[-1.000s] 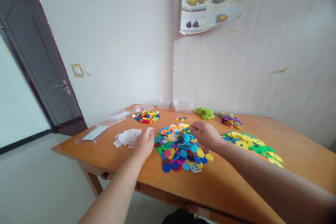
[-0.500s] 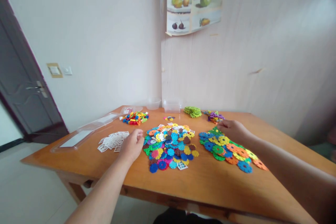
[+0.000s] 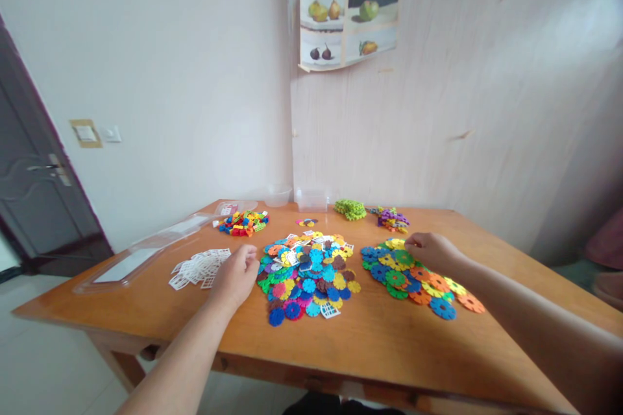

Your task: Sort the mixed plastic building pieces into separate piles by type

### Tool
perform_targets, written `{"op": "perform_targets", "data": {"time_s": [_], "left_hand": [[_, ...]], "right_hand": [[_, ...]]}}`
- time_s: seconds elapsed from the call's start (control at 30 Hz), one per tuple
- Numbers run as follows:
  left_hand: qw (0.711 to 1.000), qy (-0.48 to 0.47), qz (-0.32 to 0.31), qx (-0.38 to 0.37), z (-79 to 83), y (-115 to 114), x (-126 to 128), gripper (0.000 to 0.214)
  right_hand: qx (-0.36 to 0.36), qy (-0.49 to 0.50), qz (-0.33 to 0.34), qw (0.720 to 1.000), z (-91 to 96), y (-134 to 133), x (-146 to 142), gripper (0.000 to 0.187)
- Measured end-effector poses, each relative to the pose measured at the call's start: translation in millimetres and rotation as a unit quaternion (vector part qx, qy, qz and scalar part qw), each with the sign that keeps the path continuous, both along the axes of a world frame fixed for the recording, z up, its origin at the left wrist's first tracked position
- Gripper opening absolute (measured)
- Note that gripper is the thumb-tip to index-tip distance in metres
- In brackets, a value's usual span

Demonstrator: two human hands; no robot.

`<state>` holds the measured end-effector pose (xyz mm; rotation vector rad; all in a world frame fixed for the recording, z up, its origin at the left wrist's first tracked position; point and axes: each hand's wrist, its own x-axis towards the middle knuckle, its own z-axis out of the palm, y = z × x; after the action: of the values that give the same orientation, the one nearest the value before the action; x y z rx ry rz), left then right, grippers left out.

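Observation:
My left hand (image 3: 237,275) is loosely closed, fingers curled, with nothing visible in it. It hovers between a heap of white lattice window pieces (image 3: 197,267) and a large mixed pile of small notched discs (image 3: 309,285) in many colours. My right hand (image 3: 433,249) has its fingertips drawn together at the back right of a pile of larger flower-shaped discs (image 3: 406,279). Whether a disc is between those fingers is hidden. A green disc (image 3: 403,258) lies on this pile just below the fingertips.
Colourful building bricks (image 3: 246,223), clear plastic tubs (image 3: 312,200), lime-green pieces (image 3: 350,209) and purple pieces (image 3: 392,218) stand along the wooden table's far side. Clear lids (image 3: 129,266) lie at the left. A few discs (image 3: 307,223) sit apart at the back centre.
The green disc that was at my right fingertips now appears to lie on the larger-disc pile, and that hand has drawn slightly back. My left hand stays beside the mixed pile. The view has shifted slightly.

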<state>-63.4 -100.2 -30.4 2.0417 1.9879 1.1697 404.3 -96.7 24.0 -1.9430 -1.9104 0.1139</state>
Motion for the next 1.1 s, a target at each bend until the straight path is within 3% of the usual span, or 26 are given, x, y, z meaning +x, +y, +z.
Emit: {"op": "perform_targets", "data": {"time_s": [0.23, 0.4, 0.57, 0.73, 1.1], "left_hand": [[1.000, 0.010, 0.005, -0.002, -0.3, 0.7, 0.3, 0.024], [1.000, 0.020, 0.002, 0.000, -1.4, 0.2, 0.4, 0.023], [1.000, 0.021, -0.002, -0.003, -3.9, 0.9, -1.3, 0.022], [1.000, 0.019, -0.005, -0.004, -5.4, 1.6, -2.4, 0.022], [1.000, 0.015, -0.014, 0.009, -10.7, 5.0, -3.7, 0.022]], "right_hand": [[0.023, -0.030, 0.001, 0.999, 7.2, -2.5, -14.8, 0.024], [0.049, -0.011, 0.077, 0.996, 10.6, -7.2, -53.8, 0.023], [0.010, -0.014, 0.154, 0.988, 2.6, -9.3, -101.4, 0.019], [-0.046, -0.018, 0.173, 0.984, -4.1, -4.4, -132.7, 0.017], [-0.069, -0.005, 0.179, 0.981, -17.6, 18.3, -142.3, 0.013]]}}
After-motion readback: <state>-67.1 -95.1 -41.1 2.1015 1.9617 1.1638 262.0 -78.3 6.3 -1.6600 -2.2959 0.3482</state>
